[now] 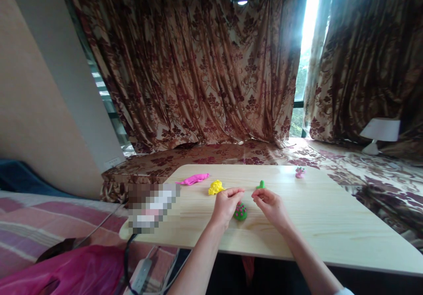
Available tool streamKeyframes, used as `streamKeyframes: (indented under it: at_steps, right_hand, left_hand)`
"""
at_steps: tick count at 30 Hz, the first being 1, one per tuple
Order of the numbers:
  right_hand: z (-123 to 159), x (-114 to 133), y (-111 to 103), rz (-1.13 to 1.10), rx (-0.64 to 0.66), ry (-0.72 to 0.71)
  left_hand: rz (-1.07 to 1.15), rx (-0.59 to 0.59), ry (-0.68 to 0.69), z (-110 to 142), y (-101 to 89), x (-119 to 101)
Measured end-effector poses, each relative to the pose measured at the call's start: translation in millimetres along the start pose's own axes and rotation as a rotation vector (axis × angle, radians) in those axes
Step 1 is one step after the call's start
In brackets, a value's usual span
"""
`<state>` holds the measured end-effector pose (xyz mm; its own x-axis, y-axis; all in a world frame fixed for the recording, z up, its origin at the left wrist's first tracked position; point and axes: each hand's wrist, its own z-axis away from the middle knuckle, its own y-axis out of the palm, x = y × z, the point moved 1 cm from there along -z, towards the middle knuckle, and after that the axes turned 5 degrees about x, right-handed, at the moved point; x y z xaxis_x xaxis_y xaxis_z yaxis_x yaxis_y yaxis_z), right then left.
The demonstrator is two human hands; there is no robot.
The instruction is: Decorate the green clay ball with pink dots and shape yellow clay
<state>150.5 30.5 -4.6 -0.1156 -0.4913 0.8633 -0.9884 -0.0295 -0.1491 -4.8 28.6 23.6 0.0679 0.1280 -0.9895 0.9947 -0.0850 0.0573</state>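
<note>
Best done with light, even pressure from both thumbs and fingertips, keeping the left hand [224, 204] from pressing into the pink-dotted green mound [241, 213], close beside it on the near part of the table [330, 229]. Pinched nearly closed at left and likewise at the right hand [272, 208], with a small gap between the two; impossible to tell whether any tiny bit sits in either pinch. Lying just beyond: yellow lump [216, 188] at left, plain green piece [261, 184] at right.

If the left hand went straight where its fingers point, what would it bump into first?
The left hand would probably meet the right hand, whose fingertips face it across a small gap, though depth is unclear from this view.
</note>
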Motion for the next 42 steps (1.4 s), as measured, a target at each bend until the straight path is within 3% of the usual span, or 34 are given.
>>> streamKeyframes:
  at_steps: [4, 11, 14, 19, 24, 30, 37, 42]
  right_hand:
    - [-0.3, -6.5, -0.4, -0.031, -0.017, 0.047]
    - [1.3, -5.4, 0.7, -0.011, 0.067, 0.068]
    - [4.8, 4.4, 2.6, -0.061, 0.055, 0.082]
    - [20.6, 35.2, 19.9, -0.152, 0.003, 0.008]
    - [33.7, 66.5, 38.8, 0.180, -0.063, -0.275]
    - [36.5, 63.1, 40.0, 0.538, -0.173, -0.313]
    - [42.4, 54.4, 36.4, 0.804, 0.032, -0.456]
    - [45.0, 51.7, 39.6, 0.938, 0.215, -0.484]
  left_hand:
    - [0.033, -0.017, 0.004, 2.2, -3.8, 0.2]
    - [0.163, -0.056, -0.036, 13.0, -3.1, -0.6]
    - [0.321, -0.076, -0.078, 21.3, -4.5, -0.2]
    - [0.683, 0.028, -0.189, 37.3, -2.6, -0.8]
    - [0.992, -0.024, -0.307, 47.8, 8.8, -3.7]
    - [1.099, -0.036, -0.362, 59.6, 25.4, -9.7]
    - [1.149, -0.083, -0.348, 59.9, 25.2, -5.3]
    - [1.172, -0.029, -0.319, 60.7, 21.1, -6.5]
